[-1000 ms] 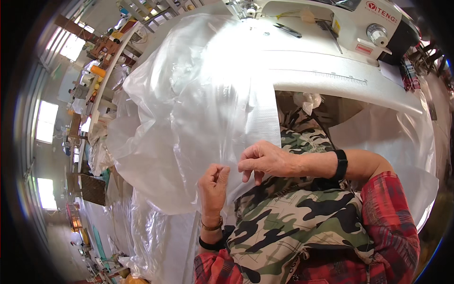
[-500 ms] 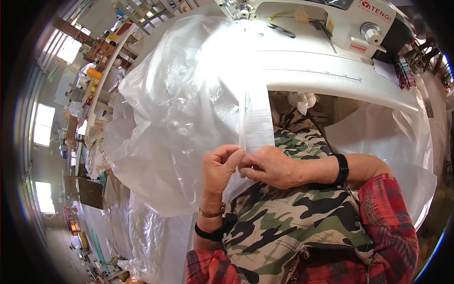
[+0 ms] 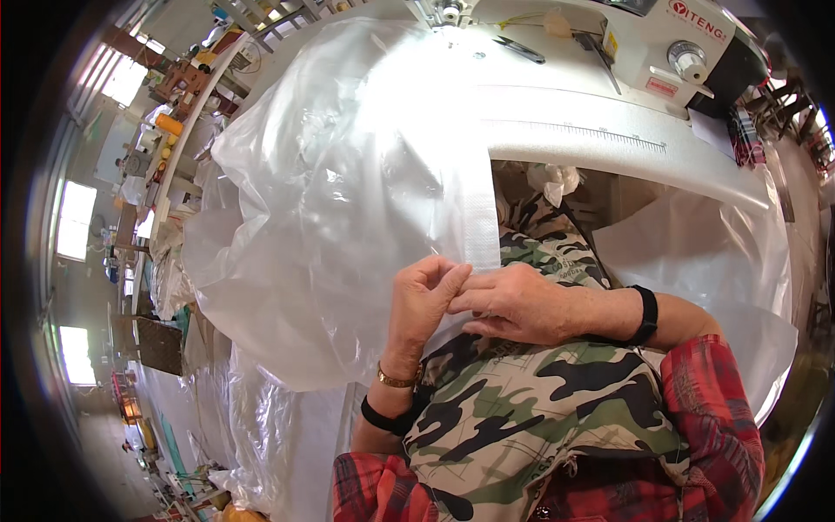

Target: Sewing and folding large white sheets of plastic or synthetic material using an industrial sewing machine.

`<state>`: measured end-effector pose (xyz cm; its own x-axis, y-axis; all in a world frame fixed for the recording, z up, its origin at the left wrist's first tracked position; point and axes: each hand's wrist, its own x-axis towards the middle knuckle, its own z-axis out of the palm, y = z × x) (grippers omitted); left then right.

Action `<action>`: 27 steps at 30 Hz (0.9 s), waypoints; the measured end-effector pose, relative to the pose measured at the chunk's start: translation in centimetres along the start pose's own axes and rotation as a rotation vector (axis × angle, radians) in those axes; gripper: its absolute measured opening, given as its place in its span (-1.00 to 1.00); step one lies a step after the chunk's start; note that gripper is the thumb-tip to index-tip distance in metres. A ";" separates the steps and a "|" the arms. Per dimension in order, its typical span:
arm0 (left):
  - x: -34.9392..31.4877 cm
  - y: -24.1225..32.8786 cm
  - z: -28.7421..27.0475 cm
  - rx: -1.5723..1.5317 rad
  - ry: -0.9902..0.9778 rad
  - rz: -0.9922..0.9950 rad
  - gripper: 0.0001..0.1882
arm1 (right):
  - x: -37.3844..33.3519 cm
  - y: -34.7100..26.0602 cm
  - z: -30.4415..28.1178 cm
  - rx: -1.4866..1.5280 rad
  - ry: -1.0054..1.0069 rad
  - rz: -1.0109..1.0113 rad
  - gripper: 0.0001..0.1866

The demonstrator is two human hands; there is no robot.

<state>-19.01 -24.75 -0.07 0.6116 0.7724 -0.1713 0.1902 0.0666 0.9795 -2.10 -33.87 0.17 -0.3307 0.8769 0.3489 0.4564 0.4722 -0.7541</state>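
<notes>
A large translucent plastic sheet (image 3: 322, 226) spreads over the sewing table, and along its right edge runs a white woven-looking strip (image 3: 480, 200). Both my hands meet at the near end of that edge, above my lap. My left hand (image 3: 423, 300) is closed, thumb against forefinger, pinching the sheet's edge. Right beside it my right hand (image 3: 526, 304) has its fingers curled together at the same spot, touching the left fingertips. What lies between the right fingers is hidden. The far end of the strip reaches toward the needle area of a sewing machine (image 3: 450, 16), under a bright glare.
The white machine body with its handwheel dial (image 3: 689, 61) stands at the far right. Black thread snips (image 3: 522, 50) lie on the machine bed. A ruler scale (image 3: 600, 132) marks the table edge, beyond a cutout over my lap. More plastic sheeting (image 3: 270, 426) hangs lower left.
Both hands have shifted slightly right, still together at the edge. The narrow clear fold along the strip no longer stands out, and the visible strip looks narrower.
</notes>
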 end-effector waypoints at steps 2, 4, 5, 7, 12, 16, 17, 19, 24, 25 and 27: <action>-0.2 -0.6 -0.1 0.026 0.031 0.037 -0.82 | 0.1 -0.2 -0.2 -0.034 0.014 -0.101 -0.75; -1.1 -0.1 -0.2 0.023 0.070 0.047 -0.83 | -0.2 0.0 -0.3 -0.035 0.012 -0.153 -0.74; -1.4 0.2 -0.1 0.022 0.070 0.045 -0.83 | -0.4 0.3 -0.7 -0.034 0.011 -0.152 -0.74; -2.0 0.9 0.6 0.118 0.137 0.144 -0.87 | -1.1 0.9 -1.7 0.034 0.362 0.164 -0.71; -2.7 2.1 2.0 0.564 0.231 0.383 -0.91 | -1.4 3.4 0.1 0.570 0.370 0.652 -0.69; -2.5 2.2 2.7 0.788 0.190 0.559 -0.94 | -0.5 2.3 1.0 0.820 0.141 0.544 -0.72; -2.5 2.5 2.7 0.821 0.168 0.520 -0.95 | -0.3 1.5 1.3 0.807 0.210 0.500 -0.76; -2.6 2.5 2.2 0.829 0.148 0.492 -0.95 | -0.7 0.9 1.5 0.654 0.162 0.479 -0.77; -2.4 2.4 1.6 0.746 0.129 0.535 -0.94 | -1.0 -0.7 1.0 0.351 0.110 0.352 -0.81; -2.5 2.6 1.6 0.689 0.140 0.507 -0.94 | -0.9 -0.8 1.1 0.355 0.104 0.349 -0.81; -2.5 2.3 1.2 0.633 0.157 0.476 -0.94 | -0.7 -0.9 1.4 0.253 0.120 0.290 -0.85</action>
<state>-19.16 -27.34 2.49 0.6300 0.7112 0.3119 0.3643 -0.6254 0.6900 -3.39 -35.03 -0.20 -0.1128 0.9818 0.1528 0.2938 0.1799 -0.9388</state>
